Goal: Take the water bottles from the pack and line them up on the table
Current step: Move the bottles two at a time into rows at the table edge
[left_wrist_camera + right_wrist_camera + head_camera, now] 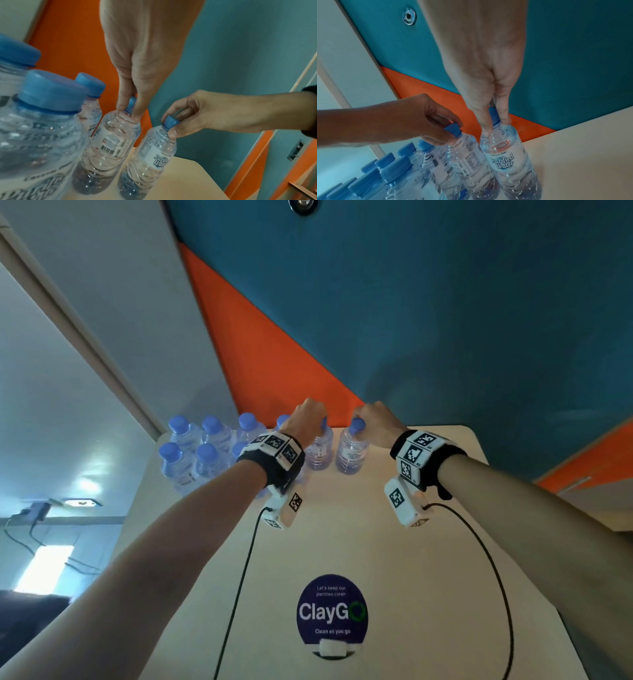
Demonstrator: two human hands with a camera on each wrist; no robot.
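Note:
Several clear water bottles with blue caps stand clustered as the pack [202, 453] at the table's far left corner. Just right of it, two more bottles stand upright side by side near the far edge. My left hand [317, 419] pinches the cap of the left bottle [320, 453] from above; the left wrist view shows fingers either side of the cap [131, 104]. My right hand [359, 419] pinches the cap of the right bottle [351, 455], labelled "Purified Water" [503, 162]. Both bottle bases look to be resting on the table.
The beige table [376, 559] carries a round dark "ClayGO" sticker [331, 611] near me. Two black cables [239, 577] run from my wrist cameras across it. A teal and orange wall [411, 320] rises directly behind the far edge. Bare tabletop lies right of the bottles.

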